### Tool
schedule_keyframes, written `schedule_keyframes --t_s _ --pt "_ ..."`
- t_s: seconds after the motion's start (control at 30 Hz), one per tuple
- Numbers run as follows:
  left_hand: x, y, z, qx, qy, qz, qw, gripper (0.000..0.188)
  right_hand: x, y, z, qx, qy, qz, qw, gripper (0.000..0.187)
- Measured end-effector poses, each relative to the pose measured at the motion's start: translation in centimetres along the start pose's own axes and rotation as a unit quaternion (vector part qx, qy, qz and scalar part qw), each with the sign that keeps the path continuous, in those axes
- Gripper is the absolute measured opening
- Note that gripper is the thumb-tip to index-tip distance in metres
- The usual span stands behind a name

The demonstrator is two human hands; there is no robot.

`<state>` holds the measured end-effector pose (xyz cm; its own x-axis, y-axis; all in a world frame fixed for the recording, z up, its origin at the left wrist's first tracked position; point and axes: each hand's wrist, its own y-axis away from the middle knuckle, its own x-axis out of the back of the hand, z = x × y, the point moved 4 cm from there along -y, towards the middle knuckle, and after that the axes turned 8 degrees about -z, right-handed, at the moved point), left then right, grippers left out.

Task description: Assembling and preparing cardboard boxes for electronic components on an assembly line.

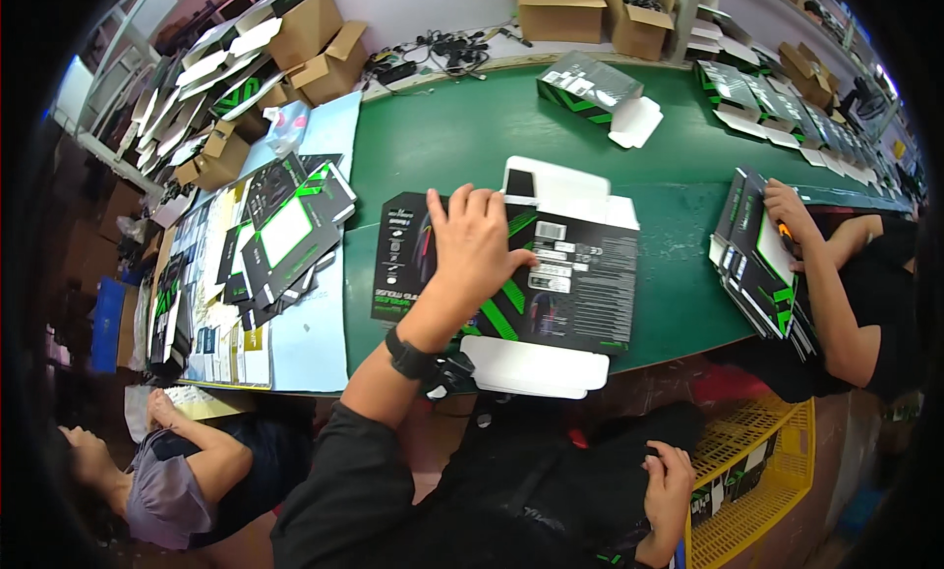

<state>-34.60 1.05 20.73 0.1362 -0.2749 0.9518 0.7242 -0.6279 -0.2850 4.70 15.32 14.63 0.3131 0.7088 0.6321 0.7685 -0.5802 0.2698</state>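
Taking the flattened carton [590, 284] as the dial centre, with 12 o'clock at the far edge of the green table [433, 131]: the carton lies face up on the table before the wearer, black with green stripes; white flaps extend at 12 and 6 o'clock; the left hand [474, 242] rests palm down on its upper left portion, fingers spread, thumb out toward 3 o'clock, grip wide; a black wristband [408, 356] encircles that wrist; a small dark object [452, 372], type unclear, sits near it at 7 o'clock.

The right hand [669, 490] is at 5 o'clock, below table level and well apart from the carton; its fingers are partly bent; whether it holds anything cannot be told.

At 9 o'clock, a loose pile of flat cartons [295, 239] lies over a light blue sheet [329, 358]; at 1 o'clock stands a formed carton [588, 82] with one white flap out; at 3 o'clock, a co-worker's hand [787, 210] touches a tilted stack of cartons [739, 230]; at 4 o'clock, below the table, is a yellow crate [801, 451]; at 11 o'clock lie tangled black cables [438, 53].
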Motion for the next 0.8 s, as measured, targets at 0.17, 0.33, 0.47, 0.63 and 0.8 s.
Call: schedule_keyframes --t_s 0.17,0.33,0.47,0.63,0.8 --pt "5.0 -0.1 3.0 -0.053 0.016 0.036 0.998 0.074 0.6 0.5 -1.4 0.030 0.023 -0.003 0.999 0.017" --pt "10.1 0.5 9.1 -0.195 0.044 0.007 0.980 0.054 1.8 0.8 -2.8 0.175 0.008 0.102 0.979 0.016" --pt "8.8 1.5 12.9 -0.330 0.084 -0.073 0.938 0.045 2.7 0.7 -5.0 0.236 0.022 0.167 0.957 0.021" --pt "4.4 5.1 17.6 -0.520 0.097 -0.194 0.826 0.045 6.3 0.1 -8.9 0.367 0.136 0.212 0.896 0.018" --pt "4.2 7.0 19.7 -0.558 0.147 -0.234 0.783 0.042 7.4 -0.4 -9.6 0.369 0.208 0.203 0.883 0.023"
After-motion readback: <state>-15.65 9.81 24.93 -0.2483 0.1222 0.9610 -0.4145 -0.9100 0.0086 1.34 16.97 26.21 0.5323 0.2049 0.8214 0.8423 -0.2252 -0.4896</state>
